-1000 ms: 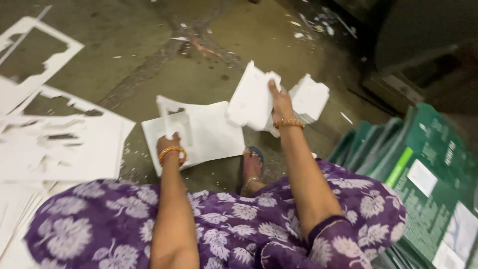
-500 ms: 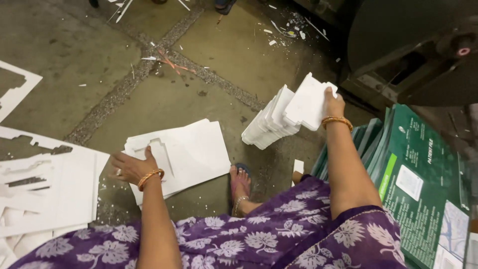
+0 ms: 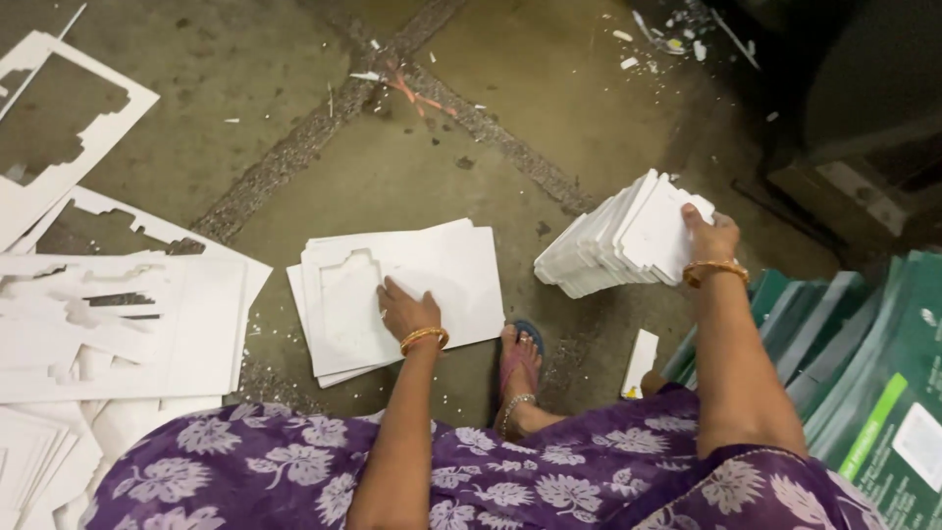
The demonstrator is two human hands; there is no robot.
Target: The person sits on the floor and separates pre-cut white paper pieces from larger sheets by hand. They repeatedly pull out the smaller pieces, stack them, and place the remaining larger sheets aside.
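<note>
Head | right hand (image 3: pixel 708 238) grips white card stack (image 3: pixel 623 238) | green packs (image 3: pixel 863 383), apparently, beside

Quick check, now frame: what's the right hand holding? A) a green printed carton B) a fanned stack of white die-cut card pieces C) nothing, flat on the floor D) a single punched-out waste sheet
B: the right hand grips a fanned stack of white die-cut card pieces lifted above the concrete floor, while the left hand presses on the flat white card sheets.

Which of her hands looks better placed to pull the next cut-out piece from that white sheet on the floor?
Probably the left hand: it lies flat on the white sheet stack, beside its cut-out. The right hand is full, gripping a stack of white pieces off to the side.
</note>
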